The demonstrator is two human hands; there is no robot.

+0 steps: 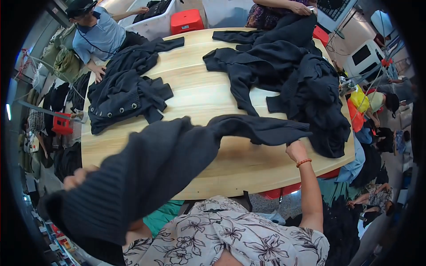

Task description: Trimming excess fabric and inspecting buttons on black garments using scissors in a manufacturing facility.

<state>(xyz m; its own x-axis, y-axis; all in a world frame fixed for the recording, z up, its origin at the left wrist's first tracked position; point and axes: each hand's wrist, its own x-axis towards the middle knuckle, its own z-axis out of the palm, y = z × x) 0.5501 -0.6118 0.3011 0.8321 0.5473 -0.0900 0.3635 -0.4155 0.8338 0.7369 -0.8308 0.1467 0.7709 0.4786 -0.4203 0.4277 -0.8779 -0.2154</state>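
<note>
A black knitted sweater (173,150) with a ribbed edge stretches between my two hands above the near side of the table. My left hand (80,176), slightly blurred, grips its ribbed end at the lower left; the cloth hides most of that hand and forearm. Wearing a red beaded bracelet, my right hand (297,150) is closed on the sleeve end at the right. Beyond it, a black buttoned cardigan (128,99) lies on the left of the table, and a heap of black knitwear (306,88) covers the right side.
The pale wooden table (195,66) has a rounded edge. At the far left, a co-worker (100,37) rests a hand by the cardigan; another co-worker's hand (301,8) holds black knitwear at the far right. Red stools (186,20) and white bins (155,20) stand behind.
</note>
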